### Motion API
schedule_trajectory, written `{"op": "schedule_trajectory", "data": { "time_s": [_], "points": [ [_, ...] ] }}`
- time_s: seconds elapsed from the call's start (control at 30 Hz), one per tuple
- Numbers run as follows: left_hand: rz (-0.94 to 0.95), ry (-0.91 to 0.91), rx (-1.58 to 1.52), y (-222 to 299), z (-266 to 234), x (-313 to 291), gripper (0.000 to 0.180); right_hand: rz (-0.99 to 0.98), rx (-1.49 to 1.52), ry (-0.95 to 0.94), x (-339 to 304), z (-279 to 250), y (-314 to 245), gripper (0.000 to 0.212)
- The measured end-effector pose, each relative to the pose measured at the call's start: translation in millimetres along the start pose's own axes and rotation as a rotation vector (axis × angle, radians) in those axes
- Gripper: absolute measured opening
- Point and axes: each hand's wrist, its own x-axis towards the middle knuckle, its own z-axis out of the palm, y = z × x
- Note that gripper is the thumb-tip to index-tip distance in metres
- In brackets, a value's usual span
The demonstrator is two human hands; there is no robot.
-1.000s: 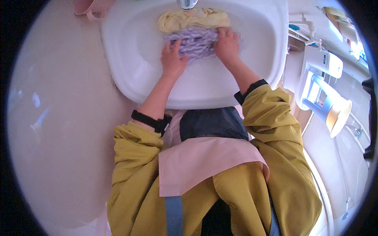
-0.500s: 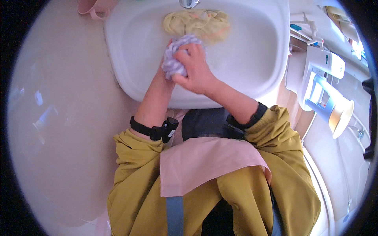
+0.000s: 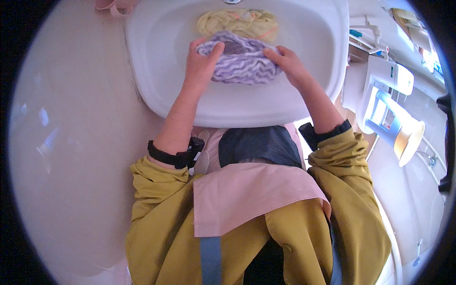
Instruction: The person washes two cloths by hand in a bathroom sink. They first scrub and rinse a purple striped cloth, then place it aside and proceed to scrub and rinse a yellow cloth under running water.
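A purple-and-white zigzag-striped cloth [image 3: 247,68] is stretched between my two hands above the white sink [image 3: 164,102]. My left hand [image 3: 201,61] grips its left end, thumb on top. At the opposite end, my right hand [image 3: 286,62] pinches the edge between thumb and fingers. The cloth sags in loose folds, with a hollow at its upper middle. Just beyond it, a pale yellow cloth [image 3: 237,23] with thin orange lines lies bunched in the basin.
The tap [image 3: 232,1] shows at the sink's far edge. A pink mug [image 3: 114,6] stands on the counter [image 3: 76,118] at far left. To the right are a white appliance [image 3: 387,78], a blue-and-cream stand-like object [image 3: 396,126] and white pipes [image 3: 375,35].
The striped cloth was a squeezed bundle between both hands; now it is opened out. My right hand has moved right, away from the left. The yellow cloth stays in the basin.
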Motion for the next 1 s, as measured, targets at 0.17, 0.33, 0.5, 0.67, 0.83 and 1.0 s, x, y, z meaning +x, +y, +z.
{"op": "schedule_trajectory", "data": {
  "time_s": [0.17, 0.33, 0.5, 0.67, 0.83, 1.0],
  "points": [
    [0.174, 0.003, 0.149, -15, -18, -1, 0.048, -0.179, -0.521, 0.376, -15, -16, -11, 0.043],
    [0.221, 0.104, 0.488, -70, -19, 12, 0.065, -0.202, -0.919, 0.566, 7, -13, 27, 0.052],
    [0.199, 0.206, 0.650, -71, -11, -12, 0.074, -0.197, -0.961, 0.042, 4, 34, 27, 0.055],
    [-0.124, -0.005, 0.181, -50, -10, -39, 0.075, -0.285, -0.921, 0.533, 22, 34, 35, 0.051],
    [-0.660, -0.342, -0.735, -75, 19, -3, 0.068, -0.161, -0.623, 0.164, -22, 93, 4, 0.040],
    [-0.651, -0.555, -0.990, -71, 12, 33, 0.051, -0.346, -0.483, 0.040, -97, 124, -56, 0.034]
  ]
}}
